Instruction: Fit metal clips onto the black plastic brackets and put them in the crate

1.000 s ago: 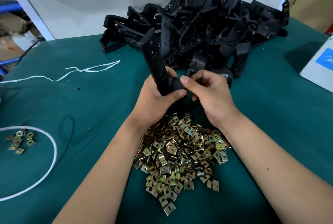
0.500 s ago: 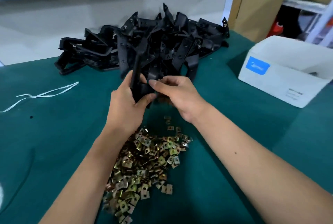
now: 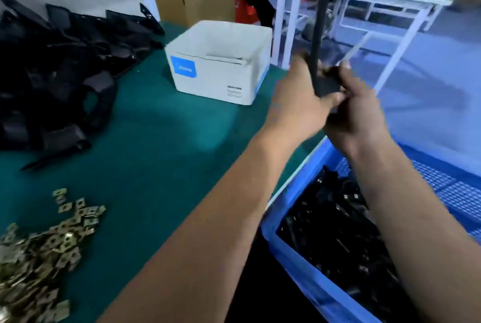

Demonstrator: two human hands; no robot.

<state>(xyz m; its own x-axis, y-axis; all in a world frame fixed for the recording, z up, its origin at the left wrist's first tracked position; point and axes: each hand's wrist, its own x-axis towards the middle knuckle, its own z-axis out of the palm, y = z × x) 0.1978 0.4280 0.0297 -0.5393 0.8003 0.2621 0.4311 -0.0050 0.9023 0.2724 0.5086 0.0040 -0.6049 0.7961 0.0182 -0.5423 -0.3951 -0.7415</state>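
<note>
You've got one bracket (image 3: 320,36) up in the air, standing nearly upright, just past the far corner of the blue crate (image 3: 299,250). Both hands are on its lower end: your left hand (image 3: 296,99) wraps the stem from the side away from the crate, your right hand (image 3: 356,114) curls round the bottom from the crate side. The picture is smeared with motion, so I can't tell whether a clip already sits on this one.

Progress, as I read it: a fair batch is done, because the crate holds a dark heap of finished brackets (image 3: 338,239) with small pale clips glinting on them. Plenty is left, though. Well away from the crate, across the green table (image 3: 161,145), a big pile of bare brackets (image 3: 57,75) waits, and nearer you on that same side lies a spread of loose metal clips (image 3: 39,250). Between that pile and the crate stands a white cardboard box (image 3: 221,62), open at the top.

The bracket in your hands looks like a long, slim, matt black bar, widening where you grip it. My guess is it's headed for the crate, which sits just below your right wrist.
</note>
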